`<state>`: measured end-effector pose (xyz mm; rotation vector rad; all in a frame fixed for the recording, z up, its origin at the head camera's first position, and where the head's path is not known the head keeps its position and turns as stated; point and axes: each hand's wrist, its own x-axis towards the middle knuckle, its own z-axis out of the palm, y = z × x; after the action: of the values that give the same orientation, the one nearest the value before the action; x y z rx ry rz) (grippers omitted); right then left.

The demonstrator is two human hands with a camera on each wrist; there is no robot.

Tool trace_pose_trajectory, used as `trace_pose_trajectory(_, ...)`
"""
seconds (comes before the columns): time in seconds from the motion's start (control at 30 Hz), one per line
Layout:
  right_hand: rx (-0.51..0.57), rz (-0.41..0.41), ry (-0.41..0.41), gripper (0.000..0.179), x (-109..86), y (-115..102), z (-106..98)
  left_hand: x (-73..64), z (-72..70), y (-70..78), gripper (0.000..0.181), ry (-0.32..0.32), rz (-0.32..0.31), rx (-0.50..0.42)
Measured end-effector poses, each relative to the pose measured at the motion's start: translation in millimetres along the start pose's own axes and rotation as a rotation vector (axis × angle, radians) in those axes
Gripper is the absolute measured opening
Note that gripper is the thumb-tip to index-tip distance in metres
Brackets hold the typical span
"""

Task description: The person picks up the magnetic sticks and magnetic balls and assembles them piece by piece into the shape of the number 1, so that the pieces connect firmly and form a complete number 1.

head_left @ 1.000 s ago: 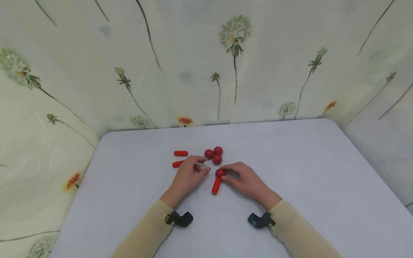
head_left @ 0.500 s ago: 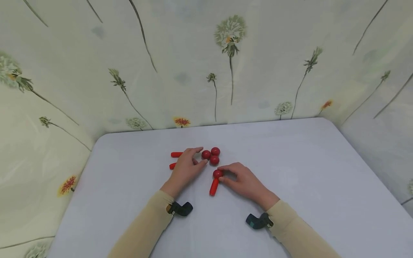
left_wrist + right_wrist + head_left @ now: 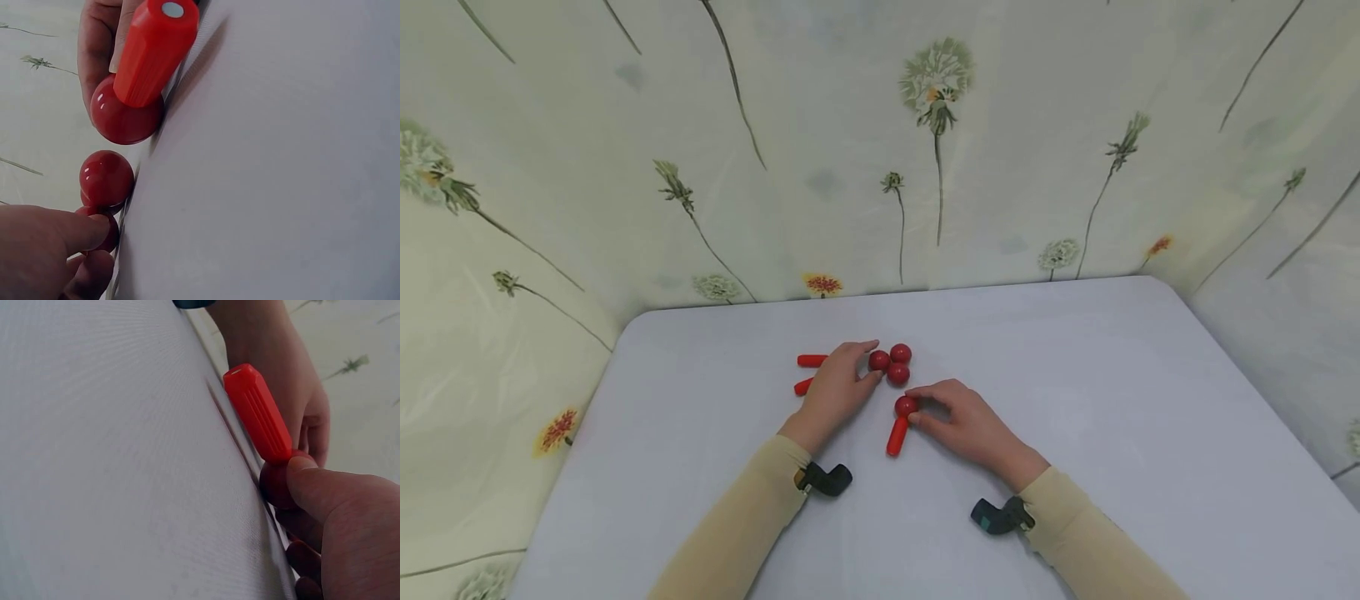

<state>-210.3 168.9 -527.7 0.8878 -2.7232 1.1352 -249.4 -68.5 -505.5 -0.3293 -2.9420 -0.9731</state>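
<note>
My right hand (image 3: pixel 966 421) pinches a glossy red ball (image 3: pixel 906 406) between thumb and fingers. Joined or touching end to end with that ball is a short red faceted rod (image 3: pixel 897 437); its free end, with a pale grey disc (image 3: pixel 173 9), tilts up off the table in the left wrist view. My left hand (image 3: pixel 835 387) has thumb and forefinger around another red ball (image 3: pixel 878 360), the thumb (image 3: pixel 94 231) on its surface. Two more red balls, one at the back (image 3: pixel 901 353) and one in front (image 3: pixel 898 373), sit against it.
Two more red rods, a far one (image 3: pixel 811 361) and a near one (image 3: pixel 802 387), lie left of my left hand, partly covered by it. A white table (image 3: pixel 1112 400) spreads under everything. Behind it hangs a dandelion-print cloth (image 3: pixel 1015 167).
My left hand has moved forward from beside the ball cluster, and its thumb and forefinger now sit around the leftmost ball. The right hand keeps its grip. The head view shifted slightly.
</note>
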Motion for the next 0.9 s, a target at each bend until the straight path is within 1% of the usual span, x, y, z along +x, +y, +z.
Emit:
trace_pose_trajectory(0.33,0.014,0.021,-0.003,0.038,-0.5,0,0,0.3,1.2,2.7,0.049,0.001,0.008,0.021)
trace_pose_trajectory(0.6,0.008,0.009,0.004,0.037,-0.1,1,2,-1.6,0.2,6.3,0.048,0.004,-0.027,0.023)
trace_pose_trajectory(0.73,0.003,0.018,0.0,0.038,0.0,1,2,-6.6,-2.0,6.9,0.049,0.017,-0.027,-0.002)
trace_pose_trajectory(0.9,-0.009,0.034,-0.005,0.038,0.4,0,1,-18.6,-6.9,3.4,0.051,0.044,-0.013,-0.065)
